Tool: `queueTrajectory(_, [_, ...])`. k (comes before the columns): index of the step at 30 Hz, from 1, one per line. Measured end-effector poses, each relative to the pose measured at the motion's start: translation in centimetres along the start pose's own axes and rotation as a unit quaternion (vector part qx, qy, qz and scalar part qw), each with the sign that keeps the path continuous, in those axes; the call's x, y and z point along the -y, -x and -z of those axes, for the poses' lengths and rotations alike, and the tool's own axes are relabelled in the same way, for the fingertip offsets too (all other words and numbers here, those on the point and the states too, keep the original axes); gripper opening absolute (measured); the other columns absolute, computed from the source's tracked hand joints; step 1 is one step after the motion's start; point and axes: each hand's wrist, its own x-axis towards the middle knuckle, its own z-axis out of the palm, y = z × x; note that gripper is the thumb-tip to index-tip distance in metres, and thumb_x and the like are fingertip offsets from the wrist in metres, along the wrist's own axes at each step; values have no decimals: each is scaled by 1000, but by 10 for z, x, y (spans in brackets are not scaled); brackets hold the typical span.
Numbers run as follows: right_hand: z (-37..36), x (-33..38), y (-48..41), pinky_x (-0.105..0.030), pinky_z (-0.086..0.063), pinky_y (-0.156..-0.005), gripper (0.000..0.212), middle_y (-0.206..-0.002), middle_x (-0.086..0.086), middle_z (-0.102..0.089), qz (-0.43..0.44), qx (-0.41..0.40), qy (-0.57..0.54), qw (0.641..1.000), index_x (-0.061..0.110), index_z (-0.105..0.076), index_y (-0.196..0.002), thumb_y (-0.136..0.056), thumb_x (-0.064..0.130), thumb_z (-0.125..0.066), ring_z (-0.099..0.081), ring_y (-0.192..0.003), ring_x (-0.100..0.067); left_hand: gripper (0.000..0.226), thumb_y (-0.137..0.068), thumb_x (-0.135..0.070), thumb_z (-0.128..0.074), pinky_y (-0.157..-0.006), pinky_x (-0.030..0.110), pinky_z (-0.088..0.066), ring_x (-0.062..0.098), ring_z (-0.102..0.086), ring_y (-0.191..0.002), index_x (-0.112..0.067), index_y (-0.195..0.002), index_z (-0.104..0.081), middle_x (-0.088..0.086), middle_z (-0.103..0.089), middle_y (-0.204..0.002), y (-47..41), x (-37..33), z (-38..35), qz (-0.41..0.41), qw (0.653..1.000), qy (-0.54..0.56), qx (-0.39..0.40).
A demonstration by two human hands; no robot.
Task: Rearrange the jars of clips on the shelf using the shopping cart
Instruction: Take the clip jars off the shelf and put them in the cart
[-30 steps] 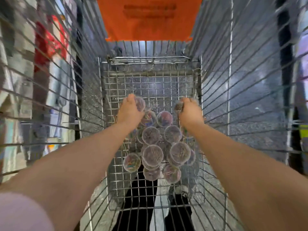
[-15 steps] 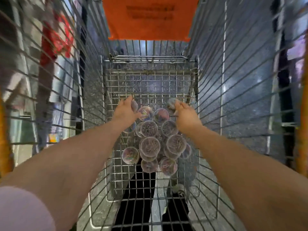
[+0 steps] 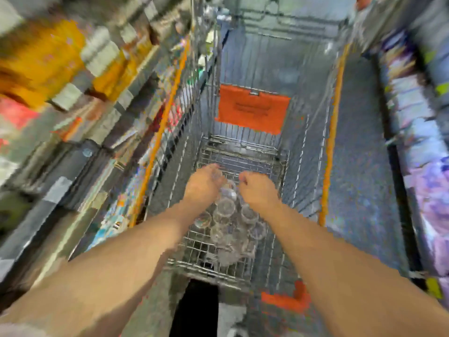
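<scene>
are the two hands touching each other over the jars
Apart. The head view shows a plain gap between the left hand and the right hand, with jars and the wire floor of the cart showing through it.

A shop aisle: stocked shelves [image 3: 104, 76] flank a wire shopping cart [image 3: 233, 155].

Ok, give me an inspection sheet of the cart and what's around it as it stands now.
Surface: wire floor of the shopping cart.
Job's things: clear jars piled together on the cart floor; contents blurred.
Clutter: nothing seen.
Hands: left hand and right hand both down at the pile's far end, fingers curled; blur hides any grip.
Cables: nothing seen.
Surroundings: stocked shelves on both sides; orange panel at the cart's far end.
</scene>
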Motion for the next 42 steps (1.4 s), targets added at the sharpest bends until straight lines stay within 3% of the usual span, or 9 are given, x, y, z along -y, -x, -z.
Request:
queueTrajectory(6, [72,105,87,-37,-42,-91,30,-113,-6,-67,136,-111,-35,984,24,-62,-116,-90,23,-46,-59,-108,-27,29,-91,-25,-56,-84,36,-46,26,-62,-100,-16,-118,-60,8,-68,-108,103,-47,114,-64,983,2,-171])
queueTrajectory(13, [123,247,180,-42,-45,-87,24,-98,-9,-71,300,-203,-84,928,21,-66,-106,-92,25,-47,-62,-95,-31,27,-91,-33,-51,-81,36,-46,25,-64,-94,-15,-103,-67,7,-71,-99,210,-52,267,-121,936,1,-330])
queueTrajectory(18, [145,363,243,-38,-45,-68,25,-77,-6,-66,389,-205,-145,886,13,-66,-93,-95,27,-45,-59,-76,-27,17,-93,-25,-52,-63,26,-33,19,-60,-80,-18,-87,-66,-3,-64,-77,289,-24,385,-137,899,-42,-414])
queueTrajectory(22, [152,455,288,-38,-44,-65,28,-76,-5,-65,451,-240,-166,844,11,-65,-85,-94,29,-46,-57,-74,-24,24,-92,-30,-51,-67,31,-36,19,-61,-79,-16,-80,-67,2,-68,-77,350,-1,479,-146,856,-126,-479])
queueTrajectory(25, [158,516,316,-38,-44,-64,27,-74,-4,-65,503,-254,-182,806,12,-67,-84,-93,29,-47,-57,-74,-24,28,-92,-37,-47,-64,33,-40,17,-58,-74,-21,-75,-63,-3,-65,-71,389,7,539,-135,848,-207,-469])
queueTrajectory(28, [166,567,332,-36,-37,-61,27,-69,1,-60,548,-250,-181,778,14,-65,-78,-92,28,-47,-54,-71,-21,34,-93,-37,-44,-58,33,-31,17,-52,-69,-22,-63,-52,-5,-53,-61,413,14,591,-112,836,-276,-461])
queueTrajectory(32, [173,635,337,-36,-41,-64,22,-70,2,-62,604,-261,-168,734,19,-64,-76,-90,27,-48,-56,-74,-20,38,-93,-41,-41,-68,37,-42,22,-57,-75,-19,-65,-55,0,-61,-69,435,26,649,-95,808,-337,-473])
queueTrajectory(37, [182,707,327,-38,-45,-70,25,-84,-3,-69,669,-285,-98,680,17,-67,-86,-90,32,-48,-60,-85,-24,38,-93,-38,-42,-68,37,-46,21,-56,-72,-17,-67,-58,0,-61,-67,444,44,703,-20,804,-365,-469])
queueTrajectory(42, [210,768,305,-32,-45,-70,17,-84,6,-64,715,-218,9,664,27,-64,-90,-90,35,-49,-56,-83,-16,34,-94,-41,-43,-57,27,-37,17,-50,-68,-18,-71,-55,-4,-55,-65,443,65,757,105,805,-385,-438])
